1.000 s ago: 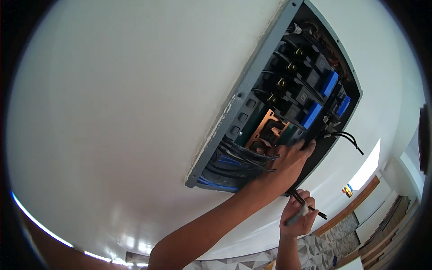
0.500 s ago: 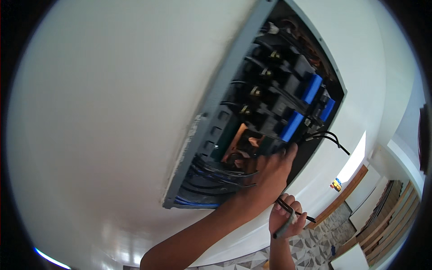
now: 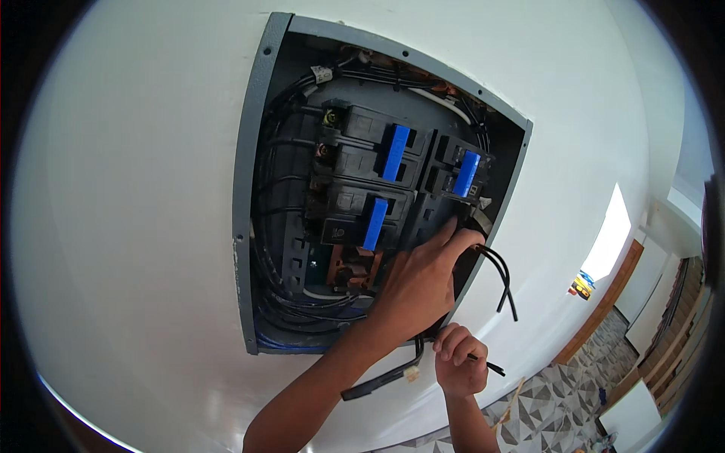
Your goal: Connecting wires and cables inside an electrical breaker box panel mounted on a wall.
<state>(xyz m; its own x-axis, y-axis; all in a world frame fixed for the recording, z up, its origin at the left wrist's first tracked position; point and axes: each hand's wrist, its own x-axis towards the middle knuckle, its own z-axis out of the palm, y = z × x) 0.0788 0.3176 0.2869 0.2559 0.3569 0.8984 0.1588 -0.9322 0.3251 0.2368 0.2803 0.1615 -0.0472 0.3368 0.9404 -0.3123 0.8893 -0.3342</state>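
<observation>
My left hand (image 3: 423,283) reaches into the lower right of a grey breaker box (image 3: 243,196) set in the wall. Its thumb and fingers close on black wires (image 3: 501,275), whose two loose ends curve out past the box's right edge. Just below the box, my right hand (image 3: 461,361) is closed, with dark wire ends (image 3: 495,368) poking out beside the fingers. A black sleeved cable (image 3: 370,385) with a pale tag hangs from the bottom edge, left of my right hand. Above my left hand are black circuit breakers (image 3: 355,162) with blue handles (image 3: 375,224).
Copper bus parts (image 3: 353,268) show bare below the breakers. Black wires (image 3: 264,249) run down the box's left side and bunch at the bottom. White wall (image 3: 136,211) surrounds the box. A wooden staircase (image 3: 664,347) and patterned tile floor (image 3: 559,400) lie at the lower right.
My view has tilted, so the box looks more upright. My left hand has moved onto the loose black wires at the right. The sleeved cable now hangs left of my right hand.
</observation>
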